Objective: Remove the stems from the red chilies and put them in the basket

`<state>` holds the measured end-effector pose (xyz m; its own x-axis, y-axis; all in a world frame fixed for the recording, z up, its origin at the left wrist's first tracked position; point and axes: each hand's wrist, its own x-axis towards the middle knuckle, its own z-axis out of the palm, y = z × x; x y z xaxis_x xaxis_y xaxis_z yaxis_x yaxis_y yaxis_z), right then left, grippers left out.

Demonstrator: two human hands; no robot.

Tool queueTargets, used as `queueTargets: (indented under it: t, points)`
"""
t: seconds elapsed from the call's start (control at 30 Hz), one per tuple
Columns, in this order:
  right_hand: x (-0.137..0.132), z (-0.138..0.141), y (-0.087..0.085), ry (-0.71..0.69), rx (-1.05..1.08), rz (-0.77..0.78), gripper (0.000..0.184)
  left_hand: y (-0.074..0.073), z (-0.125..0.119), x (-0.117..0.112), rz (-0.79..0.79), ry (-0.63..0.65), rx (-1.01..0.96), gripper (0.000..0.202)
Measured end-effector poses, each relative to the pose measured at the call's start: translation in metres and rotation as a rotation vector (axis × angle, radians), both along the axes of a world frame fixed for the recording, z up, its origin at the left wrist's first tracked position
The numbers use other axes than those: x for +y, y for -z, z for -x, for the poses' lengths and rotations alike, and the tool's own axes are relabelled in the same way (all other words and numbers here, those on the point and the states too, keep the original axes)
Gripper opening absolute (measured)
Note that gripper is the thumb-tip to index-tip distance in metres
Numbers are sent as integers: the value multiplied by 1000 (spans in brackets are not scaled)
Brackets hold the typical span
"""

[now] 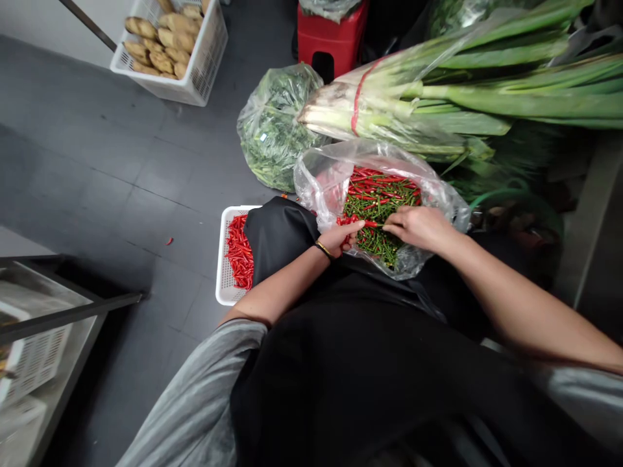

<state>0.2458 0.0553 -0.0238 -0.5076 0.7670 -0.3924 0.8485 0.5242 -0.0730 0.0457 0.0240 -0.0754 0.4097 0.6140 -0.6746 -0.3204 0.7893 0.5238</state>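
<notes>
Red chillies with green stems [377, 191] fill a clear plastic bag [316, 172] that lies open at my lap. Over the bag, my left hand [342, 237] is closed around several red chillies, its thumb pressing on one red chilli [370, 224] that points to the right. My right hand [413, 227] pinches the stem end of that same chilli between thumb and fingertips. Left of my knee, a white basket [222, 275] contains red chillies [239, 253] whose stems I cannot make out; dark cloth hides its right part.
Beyond the bag lie a bag of leafy greens [277, 123] and a bundle of large leeks [389, 100]. A red stool [332, 35] stands behind them. A white crate [209, 68] of ginger-like roots is at upper left, a metal shelf [73, 318] at lower left.
</notes>
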Motion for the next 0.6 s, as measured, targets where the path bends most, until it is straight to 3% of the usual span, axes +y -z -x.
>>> queueTargets:
  t: [0.13, 0.33, 0.47, 0.6]
  points:
    - [-36, 1, 0, 55, 248, 33, 37, -1, -4, 1, 0, 59, -57, 42]
    - [-49, 32, 20, 182, 388, 37, 33, -4, -3, -1, -196, -68, -37, 36]
    - [-45, 27, 20, -46, 500, 97, 39, -8, 1, -3, -152, 84, -58, 33]
    - [-44, 20, 2, -260, 532, 270, 39, -10, 2, -2, -94, 205, -7, 27]
